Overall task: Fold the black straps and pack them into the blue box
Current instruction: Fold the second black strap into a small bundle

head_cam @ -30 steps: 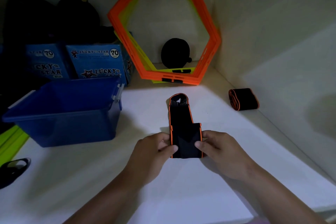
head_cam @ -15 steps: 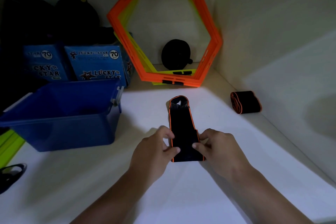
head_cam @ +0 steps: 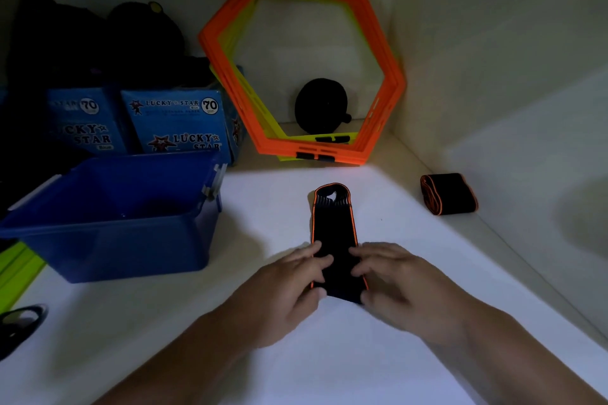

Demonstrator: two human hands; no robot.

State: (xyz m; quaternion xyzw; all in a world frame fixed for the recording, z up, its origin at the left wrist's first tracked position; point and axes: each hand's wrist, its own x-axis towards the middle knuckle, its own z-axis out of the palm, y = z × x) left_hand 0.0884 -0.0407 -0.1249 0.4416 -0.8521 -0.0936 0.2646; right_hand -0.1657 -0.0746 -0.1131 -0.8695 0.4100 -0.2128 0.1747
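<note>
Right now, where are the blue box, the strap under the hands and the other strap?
blue box (head_cam: 108, 250), head view, front wall.
strap (head_cam: 334, 223), head view, middle.
other strap (head_cam: 450, 196), head view, top face.

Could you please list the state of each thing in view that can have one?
Strap: flat on the shelf, near end folded, both hands on it.
Second strap: folded, lying apart by the right wall.
Blue box: open, no lid on; contents too dark to tell.
Left hand: fingers pressing the strap's fold.
Right hand: fingers pressing the strap's fold.
Hexagon frames: upright, leaning on the back wall.
</note>
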